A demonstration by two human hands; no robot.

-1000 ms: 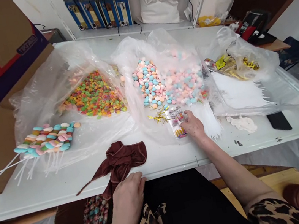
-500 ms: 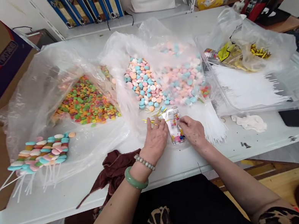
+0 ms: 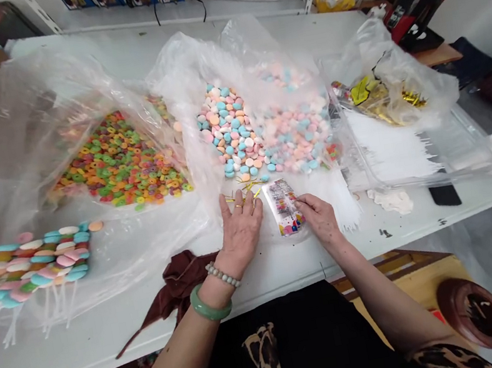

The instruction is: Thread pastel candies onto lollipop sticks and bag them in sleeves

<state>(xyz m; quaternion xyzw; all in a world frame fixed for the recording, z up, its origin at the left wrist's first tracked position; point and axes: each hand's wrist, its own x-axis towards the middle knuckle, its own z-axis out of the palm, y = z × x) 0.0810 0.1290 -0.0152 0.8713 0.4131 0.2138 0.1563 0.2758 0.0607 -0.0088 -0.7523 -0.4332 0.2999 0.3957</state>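
My right hand (image 3: 319, 217) pinches the right edge of a small printed plastic packet (image 3: 285, 209), which lies on the table in front of me. To its left, my left hand (image 3: 242, 226) is held flat with fingers apart, its tips by several gold twist ties (image 3: 246, 185). A gap shows between that hand and the packet. Just beyond are pastel round candies (image 3: 235, 135) in a clear bag. White sticks (image 3: 331, 194) lie right of the packet. At far left rest candy skewers (image 3: 36, 262) with pastel pieces threaded on white sticks.
Colourful ring candies (image 3: 123, 161) spill inside an open clear bag at left. A clear tray (image 3: 470, 132) with white sticks and a bag of gold ties stands at right. A brown cloth (image 3: 187, 280), a crumpled tissue (image 3: 391, 199) and a black phone-like slab (image 3: 445, 196) lie near the front edge.
My left hand has moved left, away from the packet, and its fingers have spread by the gold ties. My right hand keeps its pinch on the packet. The camera view has shifted.
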